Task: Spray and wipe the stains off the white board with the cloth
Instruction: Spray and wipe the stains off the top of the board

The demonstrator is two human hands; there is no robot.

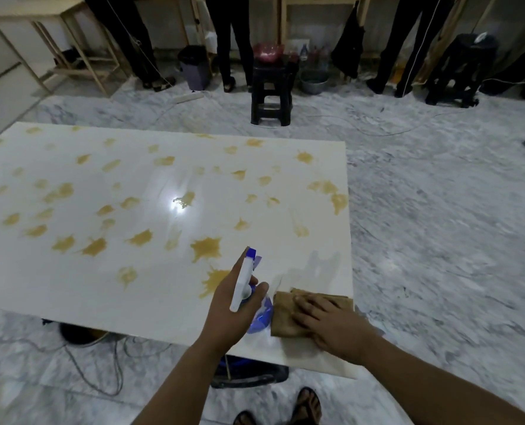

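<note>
Holding the spray bottle [249, 289] in our left hand [233, 311], fingers wrapped round its neck, we have its nozzle pointing up and away over the white board [101, 286], while our right hand [331, 323] lies flat, fingers spread, pressing the brown cloth [285, 314] down on the board's near right corner. The two hands sit just beside each other, the bottle nearly touching the cloth's left edge. From here the work lies forward and to our left: the board's long side runs left to right across us, and yellow-brown stains [206, 248] are scattered over almost all of it, the closest big ones just ahead of the bottle's nozzle. A streaky, paler patch just beyond the cloth looks already wiped, so we judge only this corner is done. The right hand is nearer that corner and the board's right edge, so the cloth has little room rightward before it slips off; leftward and forward the surface is open. The left hand is better placed to wet the near stains first. Beyond the board are marble floor [439, 240], a black stool [270, 93] and people's legs, well apart from our reach.
</note>
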